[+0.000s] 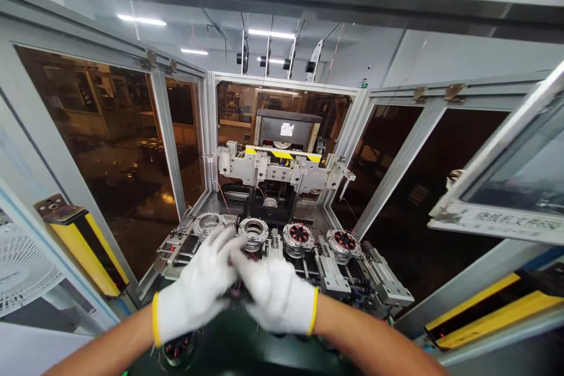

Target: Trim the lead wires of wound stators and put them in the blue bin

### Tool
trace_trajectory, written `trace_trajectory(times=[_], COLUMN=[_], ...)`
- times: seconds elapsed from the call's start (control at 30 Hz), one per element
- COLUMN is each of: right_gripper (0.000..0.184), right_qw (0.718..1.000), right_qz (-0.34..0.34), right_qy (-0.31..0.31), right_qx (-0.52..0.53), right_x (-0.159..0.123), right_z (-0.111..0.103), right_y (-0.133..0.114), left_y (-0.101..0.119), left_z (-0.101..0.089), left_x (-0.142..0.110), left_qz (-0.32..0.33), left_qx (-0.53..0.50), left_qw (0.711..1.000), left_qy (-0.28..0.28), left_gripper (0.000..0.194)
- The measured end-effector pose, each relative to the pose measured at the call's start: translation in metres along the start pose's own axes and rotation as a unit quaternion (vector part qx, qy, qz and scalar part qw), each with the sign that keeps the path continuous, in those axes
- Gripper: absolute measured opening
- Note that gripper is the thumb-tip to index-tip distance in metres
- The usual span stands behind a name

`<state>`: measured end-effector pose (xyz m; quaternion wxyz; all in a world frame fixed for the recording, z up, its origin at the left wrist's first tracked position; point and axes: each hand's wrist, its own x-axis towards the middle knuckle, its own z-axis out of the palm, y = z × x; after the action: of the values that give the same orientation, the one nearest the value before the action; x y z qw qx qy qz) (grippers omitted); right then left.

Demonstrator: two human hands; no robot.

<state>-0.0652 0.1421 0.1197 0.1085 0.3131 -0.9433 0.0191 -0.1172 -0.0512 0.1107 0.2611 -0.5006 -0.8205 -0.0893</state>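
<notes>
Both my hands wear white gloves with yellow cuffs and meet over the front of a machine fixture. My left hand (198, 288) and my right hand (275, 294) are blurred by motion, with fingers touching around something dark and small between them that I cannot make out. Just behind them stand two empty silver ring holders (253, 232). To the right sit two holders with red copper-wound stators (299, 236), the other stator (344, 241) further right. Another wound stator (178, 348) lies below my left wrist.
The fixture sits inside a glass-walled enclosure with aluminium frames. A metal mechanism with yellow-black stripes (282, 167) hangs behind the holders. Yellow light-curtain bars stand at the left (88, 247) and right (484, 311). An open door panel (506, 188) juts out at right. A fan grille (22, 270) is at far left.
</notes>
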Motion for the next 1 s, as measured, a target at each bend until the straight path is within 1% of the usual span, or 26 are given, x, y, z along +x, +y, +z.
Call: trace_trajectory(times=[0.03,0.07,0.1,0.13,0.17,0.2,0.27,0.33,0.4,0.47,0.53,0.6,0.63,0.67,0.7,0.73,0.77,0.8,0.83,0.87,0.9,0.97,1.0], right_gripper=[0.075,0.081,0.088,0.096,0.099,0.099,0.092,0.079,0.069,0.064,0.064,0.064,0.066,0.067,0.066,0.066,0.065,0.065,0.065,0.064,0.064,0.068,0.071], right_qw=[0.999,0.998,0.996,0.994,0.993,0.993,0.993,0.995,0.996,0.997,0.997,0.994,0.992,0.990,0.986,0.980,0.972,0.965,0.958,0.953,0.949,0.945,0.946], right_qz=[-0.016,-0.028,-0.042,-0.052,-0.058,-0.066,-0.063,-0.049,-0.034,-0.018,0.003,0.037,0.061,0.095,0.133,0.183,0.227,0.261,0.285,0.301,0.312,0.320,0.319], right_qy=[-0.025,-0.049,-0.069,-0.086,-0.093,-0.098,-0.095,-0.085,-0.079,-0.068,-0.040,0.002,0.020,0.030,0.032,0.029,0.020,0.001,-0.016,-0.033,-0.045,-0.055,-0.054], right_qx=[0.020,0.031,0.037,0.037,0.033,0.028,0.017,0.008,0.009,0.030,0.068,0.100,0.108,0.105,0.094,0.077,0.055,0.034,0.022,0.018,0.019,0.027,0.033], right_x=[-0.008,-0.014,-0.018,-0.019,-0.019,-0.017,-0.011,-0.005,-0.002,-0.005,-0.016,-0.032,-0.042,-0.051,-0.059,-0.066,-0.070,-0.072,-0.073,-0.071,-0.069,-0.063,-0.061], right_z=[0.015,0.034,0.055,0.077,0.099,0.119,0.151,0.166,0.165,0.151,0.125,0.092,0.074,0.056,0.038,0.020,0.005,-0.009,-0.019,-0.028,-0.033,-0.038,-0.037], right_y=[-0.012,-0.023,-0.031,-0.038,-0.043,-0.047,-0.053,-0.059,-0.064,-0.066,-0.060,-0.042,-0.027,-0.010,0.011,0.033,0.055,0.077,0.096,0.112,0.125,0.141,0.145], left_y=[0.010,0.018,0.025,0.029,0.031,0.031,0.027,0.021,0.017,0.017,0.020,0.025,0.028,0.030,0.032,0.033,0.033,0.033,0.032,0.031,0.030,0.029,0.029], left_z=[0.009,0.022,0.038,0.054,0.071,0.085,0.108,0.119,0.124,0.123,0.117,0.102,0.091,0.078,0.063,0.049,0.036,0.026,0.021,0.021,0.025,0.046,0.060], left_x=[-0.023,-0.045,-0.067,-0.087,-0.104,-0.120,-0.142,-0.152,-0.154,-0.152,-0.149,-0.144,-0.138,-0.129,-0.116,-0.097,-0.073,-0.044,-0.011,0.024,0.058,0.121,0.146], left_qz=[0.000,-0.004,-0.033,-0.078,-0.116,-0.119,-0.098,-0.083,-0.087,-0.091,-0.086,-0.078,-0.070,-0.064,-0.052,-0.036,-0.029,-0.010,0.008,0.017,0.022,0.016,0.020], left_qx=[-0.020,-0.034,-0.042,-0.041,-0.036,-0.034,-0.020,-0.004,0.008,0.014,0.014,0.003,-0.007,-0.016,-0.024,-0.032,-0.034,-0.036,-0.042,-0.038,-0.029,0.011,0.029], left_qw=[1.000,0.998,0.996,0.993,0.989,0.988,0.992,0.995,0.995,0.995,0.995,0.995,0.995,0.996,0.997,0.998,0.999,0.999,0.999,0.999,0.999,0.995,0.989], left_qy=[-0.013,-0.045,-0.070,-0.083,-0.083,-0.091,-0.072,-0.050,-0.040,-0.037,-0.047,-0.063,-0.067,-0.065,-0.051,-0.044,-0.027,-0.014,-0.013,-0.017,-0.028,-0.098,-0.142], left_gripper=[0.052,0.061,0.069,0.079,0.088,0.087,0.077,0.067,0.063,0.057,0.042,0.029,0.028,0.031,0.038,0.043,0.042,0.043,0.043,0.047,0.053,0.070,0.072])
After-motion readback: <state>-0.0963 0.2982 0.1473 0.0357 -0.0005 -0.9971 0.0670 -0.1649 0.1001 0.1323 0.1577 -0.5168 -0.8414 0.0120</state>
